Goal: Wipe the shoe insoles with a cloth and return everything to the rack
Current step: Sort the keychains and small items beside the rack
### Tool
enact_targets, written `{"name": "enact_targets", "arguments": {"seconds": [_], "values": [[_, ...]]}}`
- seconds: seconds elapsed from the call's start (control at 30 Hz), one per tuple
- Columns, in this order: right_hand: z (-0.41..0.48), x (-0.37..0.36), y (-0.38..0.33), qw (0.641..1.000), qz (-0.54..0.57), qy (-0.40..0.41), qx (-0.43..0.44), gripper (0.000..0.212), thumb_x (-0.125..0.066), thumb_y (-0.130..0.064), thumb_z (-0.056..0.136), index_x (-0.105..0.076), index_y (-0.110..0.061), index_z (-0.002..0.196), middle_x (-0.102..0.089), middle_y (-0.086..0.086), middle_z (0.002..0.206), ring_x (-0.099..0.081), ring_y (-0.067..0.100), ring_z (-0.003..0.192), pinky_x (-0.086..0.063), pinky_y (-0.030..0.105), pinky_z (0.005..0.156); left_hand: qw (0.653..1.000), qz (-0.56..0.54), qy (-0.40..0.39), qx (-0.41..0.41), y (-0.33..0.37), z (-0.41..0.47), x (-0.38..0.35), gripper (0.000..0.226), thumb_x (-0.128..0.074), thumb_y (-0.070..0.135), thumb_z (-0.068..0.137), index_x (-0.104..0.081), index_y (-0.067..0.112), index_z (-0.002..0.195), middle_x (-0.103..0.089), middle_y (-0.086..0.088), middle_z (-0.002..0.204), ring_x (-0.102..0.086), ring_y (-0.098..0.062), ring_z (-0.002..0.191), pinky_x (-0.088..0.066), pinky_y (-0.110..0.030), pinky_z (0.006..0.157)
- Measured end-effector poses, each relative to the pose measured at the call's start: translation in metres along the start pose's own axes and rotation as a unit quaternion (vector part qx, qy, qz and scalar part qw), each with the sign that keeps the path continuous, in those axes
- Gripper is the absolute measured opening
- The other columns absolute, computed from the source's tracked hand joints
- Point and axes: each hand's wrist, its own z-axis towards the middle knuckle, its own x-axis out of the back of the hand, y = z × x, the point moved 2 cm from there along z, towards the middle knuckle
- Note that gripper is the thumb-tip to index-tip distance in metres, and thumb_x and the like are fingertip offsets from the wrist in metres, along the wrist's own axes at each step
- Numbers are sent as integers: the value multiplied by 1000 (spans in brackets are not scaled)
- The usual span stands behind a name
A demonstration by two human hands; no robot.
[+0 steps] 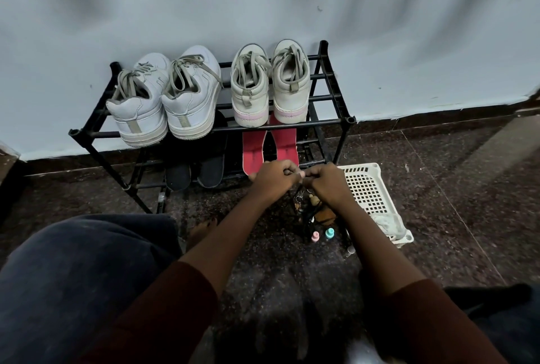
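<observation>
Left hand and right hand meet, fingers curled inward, fingertips together over something small; what they pinch cannot be told; a dark bunch of keys hangs just beneath them. Directly beyond the hands, two red insoles lie on the lower shelf of the rack; two black insoles lie left of the left hand; pale shoes stand above. Just right of the right hand sits a white basket, a pale cloth at its near end.
</observation>
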Motion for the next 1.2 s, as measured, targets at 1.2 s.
{"name": "enact_targets", "arguments": {"seconds": [1.2], "values": [[8, 28, 28, 988, -64, 110, -88, 10, -63, -6, 80, -70, 1, 78, -68, 21, 79, -59, 24, 72, -25, 23, 49, 996, 12, 5, 83, -21, 5, 13, 17, -59, 37, 90, -66, 28, 77, -66, 12, 86, -60, -16, 97, -35, -47, 103]]}}
